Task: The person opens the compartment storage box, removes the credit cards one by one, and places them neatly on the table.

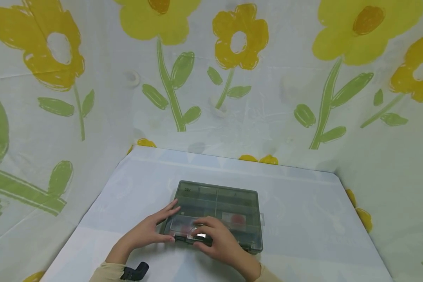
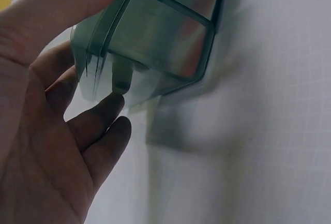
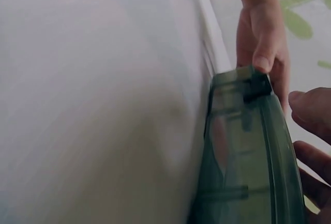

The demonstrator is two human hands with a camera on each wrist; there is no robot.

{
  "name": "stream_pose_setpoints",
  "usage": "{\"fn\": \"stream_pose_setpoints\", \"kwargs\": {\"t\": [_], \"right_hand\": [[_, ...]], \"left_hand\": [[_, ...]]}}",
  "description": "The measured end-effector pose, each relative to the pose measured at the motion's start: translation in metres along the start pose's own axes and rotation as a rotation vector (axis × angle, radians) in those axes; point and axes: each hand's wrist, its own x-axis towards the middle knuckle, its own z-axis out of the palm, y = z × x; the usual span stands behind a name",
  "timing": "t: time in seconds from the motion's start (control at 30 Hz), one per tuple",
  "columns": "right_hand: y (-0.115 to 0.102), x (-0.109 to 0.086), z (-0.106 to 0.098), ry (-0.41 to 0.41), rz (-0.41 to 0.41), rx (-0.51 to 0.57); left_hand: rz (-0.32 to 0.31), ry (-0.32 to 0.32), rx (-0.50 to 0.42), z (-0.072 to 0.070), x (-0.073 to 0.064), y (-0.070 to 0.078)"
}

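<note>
A flat storage box point(image 1: 197, 203) of see-through green plastic lies on the table with its lid down, compartments showing through. My left hand point(image 1: 144, 233) holds its front left corner, thumb at the front edge and fingers along the left side. In the left wrist view the thumb crosses over the box end point(image 2: 160, 38), with fingertips at the side. Over the lid's front edge is my right hand point(image 1: 218, 239), its fingers bent and spread above a bright white patch. The right wrist view shows the right thumb and fingers apart beside the box's front wall point(image 3: 243, 151).
Inside the box, a card with a red round patch point(image 1: 237, 219) shows through the lid. A small clear tab point(image 1: 262, 219) sticks out at its right side. A black wrist strap device point(image 1: 135, 271) is on the left wrist. Flower-printed cloth point(image 1: 278, 98) walls the white table point(image 1: 303, 219).
</note>
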Motion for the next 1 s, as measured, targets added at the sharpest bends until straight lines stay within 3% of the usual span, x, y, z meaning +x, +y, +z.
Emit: {"fn": "stream_pose_setpoints", "kwargs": {"t": [0.3,0.6,1.0], "right_hand": [[-0.006,0.014,0.016,0.035,-0.054,-0.101],[-0.013,0.024,0.025,-0.037,-0.024,-0.183],[-0.014,0.025,0.028,-0.019,-0.053,-0.247]], "left_hand": [[0.027,-0.003,0.006,-0.002,0.003,0.0],[0.008,-0.001,0.024,-0.002,0.0,-0.002],[0.009,-0.014,-0.007,-0.001,0.0,-0.001]]}}
